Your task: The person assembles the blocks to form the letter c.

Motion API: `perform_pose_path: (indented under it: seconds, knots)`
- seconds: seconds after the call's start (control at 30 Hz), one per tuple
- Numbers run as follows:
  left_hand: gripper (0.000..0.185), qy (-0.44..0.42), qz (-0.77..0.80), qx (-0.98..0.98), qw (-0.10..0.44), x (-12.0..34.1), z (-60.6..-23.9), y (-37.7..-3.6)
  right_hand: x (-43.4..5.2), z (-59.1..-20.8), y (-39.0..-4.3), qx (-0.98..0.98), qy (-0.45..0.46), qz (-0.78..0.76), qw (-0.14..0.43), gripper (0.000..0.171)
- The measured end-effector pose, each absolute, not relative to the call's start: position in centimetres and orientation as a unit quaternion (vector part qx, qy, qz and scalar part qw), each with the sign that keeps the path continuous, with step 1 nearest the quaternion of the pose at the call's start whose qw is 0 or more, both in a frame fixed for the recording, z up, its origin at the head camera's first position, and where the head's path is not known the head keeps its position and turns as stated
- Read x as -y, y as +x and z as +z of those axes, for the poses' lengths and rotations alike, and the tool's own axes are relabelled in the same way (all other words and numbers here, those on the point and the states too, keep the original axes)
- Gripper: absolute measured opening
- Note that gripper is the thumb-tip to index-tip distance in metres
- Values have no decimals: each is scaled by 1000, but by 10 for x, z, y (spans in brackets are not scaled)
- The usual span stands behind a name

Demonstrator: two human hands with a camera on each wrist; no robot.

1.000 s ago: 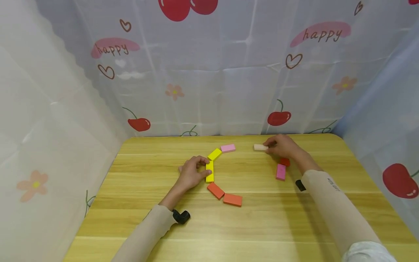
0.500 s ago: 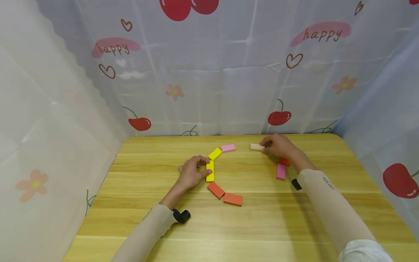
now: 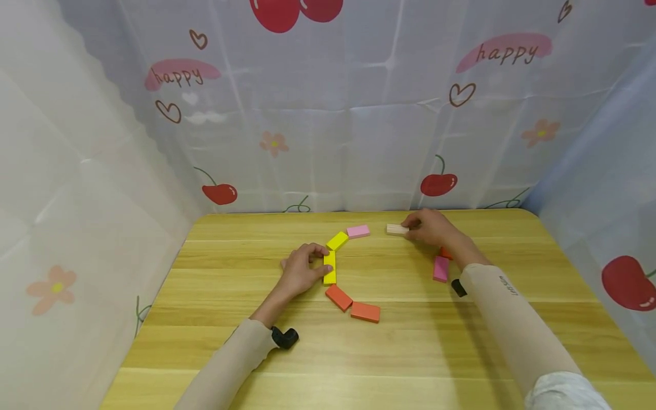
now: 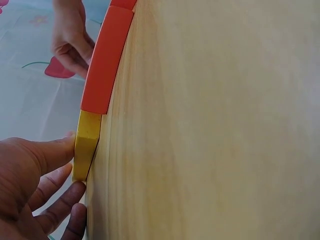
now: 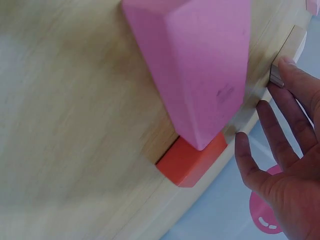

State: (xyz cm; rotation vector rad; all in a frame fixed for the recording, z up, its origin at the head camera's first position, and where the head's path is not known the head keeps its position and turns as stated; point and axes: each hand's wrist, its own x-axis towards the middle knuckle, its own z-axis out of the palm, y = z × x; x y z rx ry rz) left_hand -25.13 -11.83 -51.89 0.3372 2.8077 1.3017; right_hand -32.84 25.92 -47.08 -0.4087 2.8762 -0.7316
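Observation:
My left hand (image 3: pixel 302 270) pinches a yellow block (image 3: pixel 329 276) lying on the table, thumb on one side and fingertips on the other. In the left wrist view that yellow block (image 4: pixel 87 145) meets the end of an orange block (image 4: pixel 107 60). At the far side of the table, my right hand (image 3: pixel 432 228) holds the right end of a plain wooden block (image 3: pixel 396 229) between thumb and fingers. A gap separates it from a light pink block (image 3: pixel 358 231) to its left. Beyond the held yellow block lies a second yellow block (image 3: pixel 337 241).
Two orange blocks, one nearer (image 3: pixel 365 311), continue the left-hand curve toward the front. Below my right wrist lie a darker pink block (image 3: pixel 441 269) and a partly covered red block (image 3: pixel 446 252). A printed curtain (image 3: pixel 379 142) hangs behind the wooden table (image 3: pixel 389 364).
My right hand has slid the plain wooden block leftward, narrowing the gap to the light pink block. The left hand stays in place on the yellow block.

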Motion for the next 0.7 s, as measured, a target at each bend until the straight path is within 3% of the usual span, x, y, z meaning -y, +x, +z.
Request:
perform_pose_path:
  seconds: [0.7]
  knots:
    - [27, 105, 410, -906, -1, 115, -520, -250, -249, -475, -333, -957, -141, -243, 72, 29]
